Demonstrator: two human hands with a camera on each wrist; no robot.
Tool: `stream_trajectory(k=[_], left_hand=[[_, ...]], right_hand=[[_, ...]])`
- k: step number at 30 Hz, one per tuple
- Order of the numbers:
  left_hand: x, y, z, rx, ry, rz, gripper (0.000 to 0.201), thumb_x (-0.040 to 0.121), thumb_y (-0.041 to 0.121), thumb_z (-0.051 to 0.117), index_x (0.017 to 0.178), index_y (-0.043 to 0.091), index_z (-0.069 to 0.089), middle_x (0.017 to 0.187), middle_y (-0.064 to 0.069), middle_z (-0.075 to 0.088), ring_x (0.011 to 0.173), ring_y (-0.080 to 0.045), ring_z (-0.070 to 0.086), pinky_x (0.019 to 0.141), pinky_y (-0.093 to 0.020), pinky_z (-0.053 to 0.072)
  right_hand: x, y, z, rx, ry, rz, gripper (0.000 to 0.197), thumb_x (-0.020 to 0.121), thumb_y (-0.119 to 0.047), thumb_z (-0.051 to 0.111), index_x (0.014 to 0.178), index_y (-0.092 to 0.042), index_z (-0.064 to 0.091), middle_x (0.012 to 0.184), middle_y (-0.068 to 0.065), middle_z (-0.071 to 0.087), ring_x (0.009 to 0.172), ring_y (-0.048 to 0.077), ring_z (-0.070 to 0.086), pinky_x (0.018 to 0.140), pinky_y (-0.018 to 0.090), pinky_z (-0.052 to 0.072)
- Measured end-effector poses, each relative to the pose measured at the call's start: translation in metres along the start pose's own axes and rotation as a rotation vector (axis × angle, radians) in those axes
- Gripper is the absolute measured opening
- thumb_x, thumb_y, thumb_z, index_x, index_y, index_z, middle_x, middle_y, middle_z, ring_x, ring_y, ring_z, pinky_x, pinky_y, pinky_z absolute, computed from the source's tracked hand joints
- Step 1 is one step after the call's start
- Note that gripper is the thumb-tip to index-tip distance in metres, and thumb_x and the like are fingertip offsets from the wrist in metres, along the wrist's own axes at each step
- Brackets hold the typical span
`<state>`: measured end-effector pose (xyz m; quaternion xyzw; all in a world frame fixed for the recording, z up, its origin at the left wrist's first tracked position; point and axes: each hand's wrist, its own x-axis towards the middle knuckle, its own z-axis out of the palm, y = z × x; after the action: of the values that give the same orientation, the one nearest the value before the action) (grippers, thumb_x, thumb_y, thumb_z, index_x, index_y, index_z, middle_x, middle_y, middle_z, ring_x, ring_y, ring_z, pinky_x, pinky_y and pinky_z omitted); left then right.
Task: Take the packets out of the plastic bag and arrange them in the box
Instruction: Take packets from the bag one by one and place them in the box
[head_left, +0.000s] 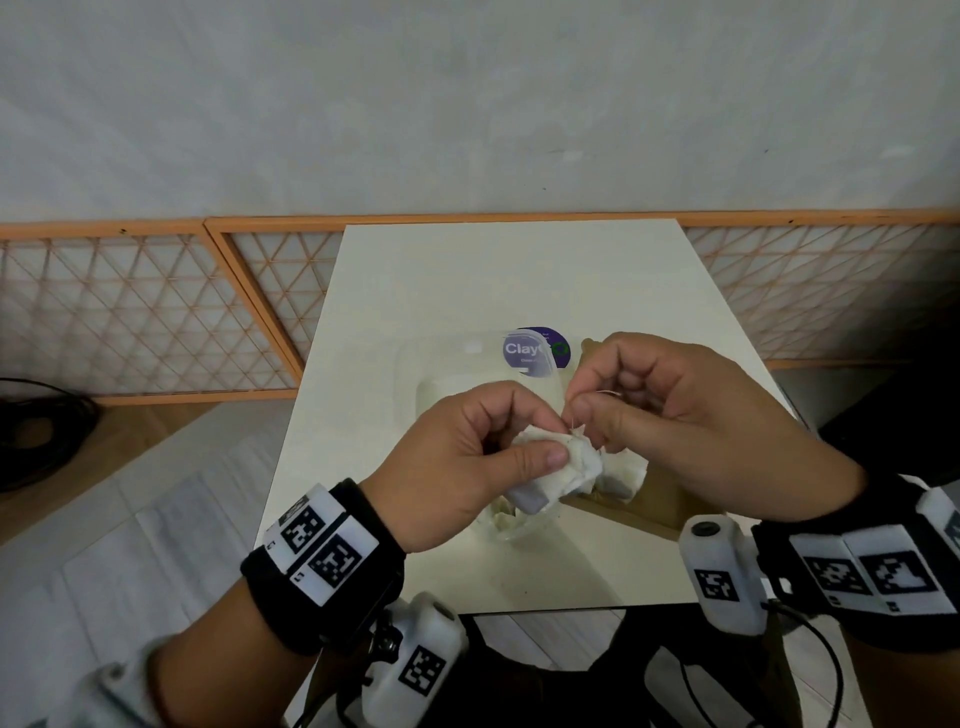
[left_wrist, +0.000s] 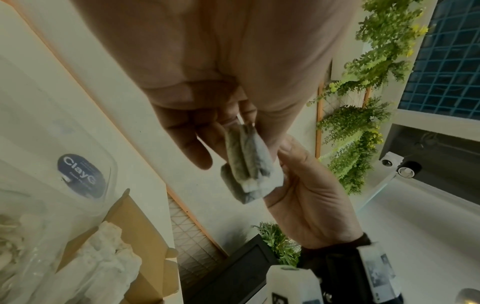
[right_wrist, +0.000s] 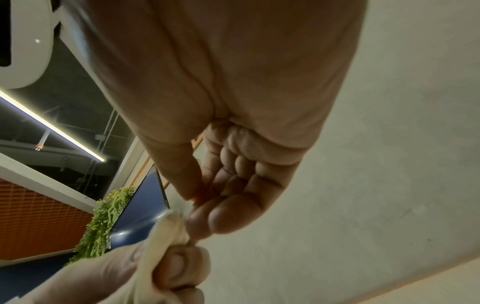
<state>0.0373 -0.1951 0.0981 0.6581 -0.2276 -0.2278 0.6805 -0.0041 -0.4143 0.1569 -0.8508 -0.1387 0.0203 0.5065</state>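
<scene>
Both hands above the table: left hand gripping white packets, right hand pinching their thread.

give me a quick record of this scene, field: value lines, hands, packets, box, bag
left hand: grips a small bundle of white packets above the table
right hand: pinches a thin thread at the bundle's top
box: brown cardboard, open, some white packets already inside
plastic bag: clear, purple round label, lying behind the hands
stage: bundle not yet in the box
</scene>
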Motion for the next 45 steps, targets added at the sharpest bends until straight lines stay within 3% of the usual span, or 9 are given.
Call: stream_trajectory(k=[4,11,17,20,24,27,34,39,45], left_hand=[[0.000,-0.003,0.000,0.005,0.025,-0.038,0.039,0.088,0.014,0.076,0.125,0.014,0.063,0.087,-0.016,0.067,0.080,-0.027,0.063,0.078,-0.037,0.054],[-0.002,-0.001,-0.001,0.087,0.024,0.000,0.009,0.091,0.016,0.074,0.097,0.009,0.072,0.097,-0.019,0.075,0.085,-0.024,0.071,0.077,-0.035,0.058],[-0.003,0.003,-0.005,0.004,0.054,0.021,0.007,0.090,0.011,0.075,0.095,0.008,0.071,0.088,-0.013,0.074,0.077,-0.026,0.070,0.068,-0.032,0.058],[-0.001,0.003,-0.006,-0.005,0.069,0.019,0.005,0.089,0.008,0.074,0.093,0.010,0.070,0.085,-0.012,0.072,0.074,-0.023,0.069,0.066,-0.028,0.057],[0.000,0.003,-0.006,0.022,0.097,0.023,0.008,0.088,0.006,0.075,0.090,0.006,0.068,0.087,-0.034,0.064,0.072,-0.021,0.067,0.063,-0.024,0.055],[0.000,0.002,-0.005,0.002,0.101,0.029,0.021,0.084,0.014,0.081,0.091,0.002,0.065,0.089,-0.042,0.054,0.073,-0.029,0.063,0.063,-0.028,0.056],[0.002,-0.002,-0.009,0.037,0.158,0.078,0.008,0.086,0.018,0.076,0.085,0.015,0.068,0.075,-0.015,0.047,0.069,-0.020,0.051,0.065,-0.028,0.045],[0.007,-0.004,-0.008,0.024,0.182,0.070,0.016,0.086,0.030,0.078,0.086,0.018,0.067,0.078,-0.011,0.040,0.072,-0.021,0.044,0.066,-0.031,0.043],[0.010,-0.008,-0.008,0.013,0.214,0.069,0.018,0.089,0.022,0.073,0.089,0.007,0.063,0.074,-0.013,0.052,0.064,-0.019,0.053,0.057,-0.026,0.049]], right_hand=[[0.001,-0.001,-0.008,-0.120,0.046,-0.062,0.008,0.096,-0.017,0.071,0.096,-0.025,0.072,0.085,-0.004,0.073,0.077,0.018,0.070,0.072,0.031,0.058],[0.008,0.016,-0.008,-0.038,0.128,0.003,0.005,0.096,-0.014,0.070,0.094,-0.016,0.073,0.080,-0.003,0.073,0.073,0.014,0.068,0.070,0.026,0.056],[0.008,0.040,0.009,-0.088,0.052,0.055,0.008,0.097,-0.031,0.068,0.096,-0.026,0.073,0.088,0.000,0.074,0.080,0.030,0.067,0.077,0.057,0.056],[0.005,0.042,0.011,-0.147,0.089,0.066,0.011,0.097,-0.032,0.068,0.107,-0.033,0.074,0.094,-0.013,0.073,0.082,0.016,0.066,0.081,0.051,0.056],[-0.002,0.028,0.011,-0.092,0.203,-0.051,0.022,0.101,-0.021,0.064,0.120,-0.029,0.073,0.097,-0.007,0.066,0.081,0.020,0.061,0.075,0.030,0.052],[-0.005,0.020,0.020,-0.081,0.096,-0.131,0.026,0.101,-0.021,0.065,0.126,-0.025,0.072,0.096,-0.008,0.065,0.083,0.021,0.063,0.075,0.030,0.053],[-0.004,0.030,0.038,0.033,0.034,-0.042,0.010,0.094,-0.019,0.074,0.102,-0.021,0.079,0.077,-0.015,0.066,0.068,0.003,0.056,0.064,0.018,0.046],[0.000,0.040,0.048,-0.002,0.027,-0.027,0.026,0.100,-0.036,0.062,0.095,-0.013,0.073,0.090,0.007,0.065,0.084,0.023,0.064,0.076,0.049,0.052],[0.000,0.039,0.051,0.133,-0.001,0.023,0.027,0.105,-0.032,0.058,0.103,-0.007,0.069,0.090,0.014,0.069,0.076,0.025,0.064,0.073,0.053,0.056]])
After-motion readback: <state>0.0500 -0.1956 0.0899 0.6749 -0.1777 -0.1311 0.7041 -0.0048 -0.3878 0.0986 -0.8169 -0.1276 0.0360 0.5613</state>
